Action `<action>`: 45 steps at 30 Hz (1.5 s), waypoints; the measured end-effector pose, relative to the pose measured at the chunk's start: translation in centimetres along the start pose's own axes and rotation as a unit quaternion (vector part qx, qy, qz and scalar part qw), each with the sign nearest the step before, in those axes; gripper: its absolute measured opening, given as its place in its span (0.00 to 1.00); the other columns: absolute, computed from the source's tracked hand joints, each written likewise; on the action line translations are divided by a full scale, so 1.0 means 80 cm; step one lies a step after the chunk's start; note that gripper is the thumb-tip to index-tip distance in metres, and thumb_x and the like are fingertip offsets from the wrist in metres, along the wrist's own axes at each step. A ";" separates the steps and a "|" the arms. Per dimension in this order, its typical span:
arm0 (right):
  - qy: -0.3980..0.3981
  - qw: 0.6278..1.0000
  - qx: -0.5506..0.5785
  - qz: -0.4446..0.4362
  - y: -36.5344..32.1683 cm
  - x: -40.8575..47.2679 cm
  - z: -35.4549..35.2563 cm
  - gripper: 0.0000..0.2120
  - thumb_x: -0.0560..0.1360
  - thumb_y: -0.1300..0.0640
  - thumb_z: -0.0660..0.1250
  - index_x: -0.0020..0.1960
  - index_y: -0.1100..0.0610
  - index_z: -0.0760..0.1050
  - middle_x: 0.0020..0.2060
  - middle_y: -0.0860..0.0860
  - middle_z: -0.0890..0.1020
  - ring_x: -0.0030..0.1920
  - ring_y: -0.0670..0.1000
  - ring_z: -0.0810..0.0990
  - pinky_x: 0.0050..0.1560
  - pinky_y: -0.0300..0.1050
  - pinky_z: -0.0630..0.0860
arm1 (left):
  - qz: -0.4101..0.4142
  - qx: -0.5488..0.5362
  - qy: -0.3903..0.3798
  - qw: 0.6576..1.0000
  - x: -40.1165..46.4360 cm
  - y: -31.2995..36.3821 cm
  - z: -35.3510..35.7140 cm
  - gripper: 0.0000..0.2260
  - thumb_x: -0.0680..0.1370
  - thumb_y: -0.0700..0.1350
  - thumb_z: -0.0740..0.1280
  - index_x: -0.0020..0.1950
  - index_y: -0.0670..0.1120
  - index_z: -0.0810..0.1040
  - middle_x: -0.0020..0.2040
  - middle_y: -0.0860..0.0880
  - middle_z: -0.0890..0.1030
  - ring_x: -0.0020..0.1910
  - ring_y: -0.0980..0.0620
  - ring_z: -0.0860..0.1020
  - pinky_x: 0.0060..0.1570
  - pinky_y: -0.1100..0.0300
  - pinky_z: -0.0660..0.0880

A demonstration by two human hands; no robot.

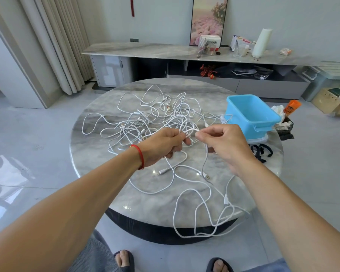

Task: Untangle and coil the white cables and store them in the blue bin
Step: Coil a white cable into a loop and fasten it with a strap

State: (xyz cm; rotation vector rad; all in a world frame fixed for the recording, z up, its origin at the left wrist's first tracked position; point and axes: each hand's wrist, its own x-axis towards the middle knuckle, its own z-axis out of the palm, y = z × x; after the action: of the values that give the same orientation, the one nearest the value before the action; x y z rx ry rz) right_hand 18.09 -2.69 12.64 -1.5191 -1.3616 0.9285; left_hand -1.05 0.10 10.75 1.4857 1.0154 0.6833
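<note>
Basically untangling stage, nothing coiled yet. Left hand (161, 146) sits mid-frame, fingers curled round a bunch of white cables (157, 118); right hand (222, 142) just beside it pinches one strand between thumb and forefinger. Hands close together, raised a little above the round marble table (98, 154).

Main tangle spreads over the centre and upper-centre of the table. Loose loops trail toward the lower right of the frame and hang over the table's near edge. A few connector ends show, e.g. a USB plug (206, 176) below the hands. Blue bin (251, 114) stands at right of centre on the table's right side, looks empty, one cable loop touching its left wall.

To do this step well, my read: keep the left grip as anchor, follow the pinched strand toward a free plug end rather than pulling mid-length, since tugging likely tightens knots. Feed the plug back through loops, lift the strand clear of the pile. Watch the overhanging loops, which could drag the cable off the table. Coil one freed cable before starting the next.
</note>
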 end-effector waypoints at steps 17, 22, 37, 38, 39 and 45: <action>0.099 0.967 0.222 0.076 -0.007 -0.004 0.019 0.02 0.76 0.65 0.75 0.45 0.61 0.82 0.33 0.54 0.85 0.33 0.50 0.86 0.40 0.38 0.82 | 0.073 0.088 0.046 0.992 -0.003 -0.005 0.030 0.15 0.86 0.47 0.59 0.48 0.46 0.83 0.34 0.51 0.69 0.35 0.48 0.65 0.38 0.54 0.65; 0.091 0.966 0.227 0.078 -0.007 -0.003 0.018 0.03 0.75 0.66 0.76 0.44 0.61 0.83 0.33 0.54 0.85 0.33 0.50 0.85 0.39 0.37 0.81 | 0.060 0.076 0.029 0.995 -0.006 0.000 0.035 0.14 0.86 0.46 0.58 0.46 0.45 0.80 0.35 0.51 0.68 0.36 0.46 0.62 0.39 0.52 0.62; -0.322 0.935 -0.095 0.118 0.024 -0.027 0.029 0.21 0.86 0.45 0.57 0.57 0.60 0.81 0.44 0.53 0.86 0.47 0.49 0.82 0.53 0.51 0.70 | -0.033 -0.271 0.181 0.945 0.011 -0.004 0.002 0.13 0.86 0.38 0.52 0.43 0.44 0.69 0.28 0.49 0.70 0.34 0.48 0.75 0.42 0.51 0.77; -0.334 0.932 -0.086 0.108 0.026 -0.028 0.028 0.19 0.86 0.47 0.57 0.54 0.60 0.80 0.39 0.54 0.84 0.45 0.50 0.83 0.52 0.50 0.71 | -0.034 -0.307 0.180 0.934 0.011 -0.003 0.002 0.13 0.86 0.37 0.52 0.43 0.43 0.68 0.29 0.48 0.68 0.33 0.48 0.74 0.45 0.48 0.80; -0.339 0.932 -0.072 0.103 0.027 -0.029 0.028 0.18 0.86 0.49 0.57 0.51 0.59 0.79 0.35 0.53 0.81 0.42 0.51 0.83 0.51 0.50 0.73 | -0.036 -0.334 0.183 0.924 0.011 -0.003 0.001 0.13 0.86 0.37 0.52 0.42 0.43 0.68 0.29 0.47 0.67 0.31 0.49 0.72 0.45 0.47 0.82; -0.257 0.958 -0.127 0.014 0.022 -0.021 0.029 0.17 0.83 0.50 0.64 0.41 0.56 0.81 0.28 0.47 0.70 0.27 0.47 0.70 0.33 0.45 0.74 | -0.072 -0.351 0.176 0.917 0.010 0.000 -0.006 0.14 0.85 0.35 0.50 0.41 0.45 0.65 0.29 0.50 0.62 0.23 0.55 0.58 0.22 0.65 0.57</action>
State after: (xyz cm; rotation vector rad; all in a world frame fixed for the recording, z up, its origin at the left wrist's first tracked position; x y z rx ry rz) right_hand 16.36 -4.08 10.13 -1.5470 -1.8916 1.2647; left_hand -1.07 1.06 10.76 0.6652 0.9862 1.0934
